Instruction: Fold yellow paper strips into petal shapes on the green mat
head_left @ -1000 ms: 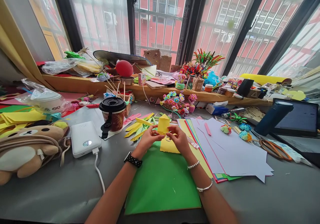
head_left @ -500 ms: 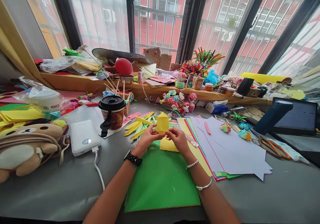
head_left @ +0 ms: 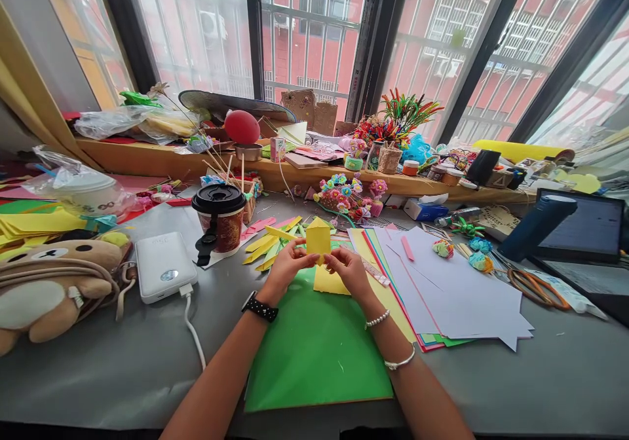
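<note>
A small folded yellow paper piece (head_left: 318, 238) with a pointed top stands upright between my two hands, above a green sheet (head_left: 317, 355) on the grey table. My left hand (head_left: 285, 266) pinches its lower left edge, and a black watch sits on that wrist. My right hand (head_left: 348, 268) pinches the lower right edge; bead and metal bracelets are on that forearm. Under my right hand lies a flat yellow sheet (head_left: 330, 283). Yellow and green paper strips (head_left: 268, 243) lie just beyond my left hand.
A lidded coffee cup (head_left: 219, 217) and a white power bank (head_left: 160, 266) with a cable sit to the left, next to a plush bear (head_left: 54, 283). A stack of white and coloured sheets (head_left: 457, 289) lies to the right, with scissors (head_left: 538, 289) and a laptop (head_left: 584, 230) beyond.
My hands and the yellow piece have shifted slightly up and away. The grip of both hands on it is unchanged.
</note>
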A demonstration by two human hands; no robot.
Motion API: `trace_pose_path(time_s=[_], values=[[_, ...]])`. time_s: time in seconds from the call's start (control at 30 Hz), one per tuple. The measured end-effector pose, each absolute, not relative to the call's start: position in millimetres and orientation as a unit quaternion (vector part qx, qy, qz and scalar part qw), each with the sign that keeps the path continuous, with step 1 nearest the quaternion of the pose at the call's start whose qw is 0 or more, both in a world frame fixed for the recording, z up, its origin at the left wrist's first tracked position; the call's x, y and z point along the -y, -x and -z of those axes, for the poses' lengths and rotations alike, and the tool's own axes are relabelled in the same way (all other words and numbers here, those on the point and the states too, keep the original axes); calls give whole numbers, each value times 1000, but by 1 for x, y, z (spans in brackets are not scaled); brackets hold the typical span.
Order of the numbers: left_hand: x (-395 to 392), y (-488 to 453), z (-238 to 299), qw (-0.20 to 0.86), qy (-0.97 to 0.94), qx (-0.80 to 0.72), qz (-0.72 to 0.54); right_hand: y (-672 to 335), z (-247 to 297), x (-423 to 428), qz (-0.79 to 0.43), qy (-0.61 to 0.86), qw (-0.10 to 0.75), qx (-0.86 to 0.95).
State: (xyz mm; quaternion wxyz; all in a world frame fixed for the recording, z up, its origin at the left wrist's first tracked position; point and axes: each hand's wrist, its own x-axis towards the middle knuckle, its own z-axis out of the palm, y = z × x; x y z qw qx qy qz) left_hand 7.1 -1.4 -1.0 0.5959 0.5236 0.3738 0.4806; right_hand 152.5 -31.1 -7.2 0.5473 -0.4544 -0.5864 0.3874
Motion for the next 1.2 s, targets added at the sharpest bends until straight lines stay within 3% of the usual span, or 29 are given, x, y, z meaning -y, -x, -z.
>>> trace_pose_path(time_s=[1.2], values=[[6, -9, -4, 599, -538, -375, -459, -151, 11, 29, -386, 459, 563, 569]])
